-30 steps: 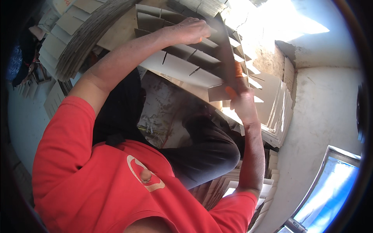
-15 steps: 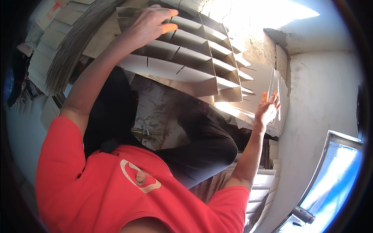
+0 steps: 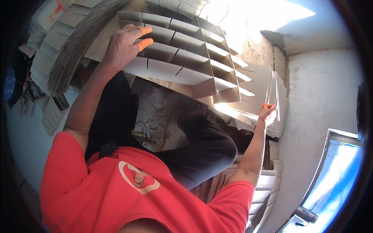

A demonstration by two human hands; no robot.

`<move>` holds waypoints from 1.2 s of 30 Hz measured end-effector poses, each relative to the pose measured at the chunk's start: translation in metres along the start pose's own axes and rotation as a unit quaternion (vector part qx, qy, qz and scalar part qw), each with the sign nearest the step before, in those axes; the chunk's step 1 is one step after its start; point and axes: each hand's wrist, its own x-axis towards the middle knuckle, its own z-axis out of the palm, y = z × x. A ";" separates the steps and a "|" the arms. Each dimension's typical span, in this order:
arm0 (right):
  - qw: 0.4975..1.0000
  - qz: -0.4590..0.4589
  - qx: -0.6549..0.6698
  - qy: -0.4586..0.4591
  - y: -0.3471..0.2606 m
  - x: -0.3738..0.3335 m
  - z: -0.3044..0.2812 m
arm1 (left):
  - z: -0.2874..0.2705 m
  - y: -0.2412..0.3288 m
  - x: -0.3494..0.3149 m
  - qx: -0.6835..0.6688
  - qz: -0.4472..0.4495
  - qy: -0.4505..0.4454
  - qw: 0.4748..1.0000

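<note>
A cardboard divider grid [image 3: 189, 59], made of slotted strips crossed upright, stands on the work surface in front of me. My left hand [image 3: 123, 46] is over its left end, with orange covers on the thumb and a finger. Those fingers are stretched out and apart, with nothing between them. To the right of the grid lies a stack of flat slotted cardboard sheets [image 3: 252, 79]. At this stack's right-hand edge my right hand [image 3: 267, 113] has its fingers closed in a pinch on a cardboard sheet. An orange cover shows on it too.
A tall leaning stack of cardboard strips [image 3: 74, 50] rises at the left. Behind the grid lie more stacked strips [image 3: 178, 7]. My bent leg [image 3: 202, 151] is under the front edge. More cardboard pieces [image 3: 258, 186] sit low at right, beside the pale wall [image 3: 322, 89].
My left hand has drawn back left and nearer from the grid's middle to its left end. My right hand has moved slightly nearer, its spread fingers closing at the sheets' edge.
</note>
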 end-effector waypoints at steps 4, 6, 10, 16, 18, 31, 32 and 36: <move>0.987 -0.044 -0.144 0.055 -0.035 -0.018 0.001 | -0.002 0.005 -0.003 -0.008 0.002 0.011 1.000; 0.974 -0.027 -0.226 -0.003 -0.044 -0.020 0.005 | -0.003 0.010 -0.005 -0.009 -0.009 0.008 1.000; 0.994 0.005 -0.101 -0.041 -0.015 0.003 0.004 | -0.004 0.011 -0.006 -0.008 0.002 0.005 1.000; 0.989 -0.007 0.099 0.114 -0.019 0.006 -0.023 | -0.007 0.006 -0.012 -0.013 0.042 0.008 0.999; 0.955 -0.081 0.188 0.214 -0.046 0.002 -0.054 | -0.006 0.014 -0.012 -0.034 0.033 -0.012 0.999; 0.870 -0.364 0.332 -0.034 -0.257 -0.089 -0.161 | 0.035 0.011 -0.028 -0.024 0.082 -0.128 0.988; 0.859 -0.404 0.314 -0.012 -0.265 -0.091 -0.156 | 0.035 0.010 -0.029 -0.023 0.083 -0.133 0.987; 0.863 -0.348 0.353 -0.102 -0.274 -0.101 -0.143 | 0.037 0.006 -0.030 -0.025 0.095 -0.120 0.988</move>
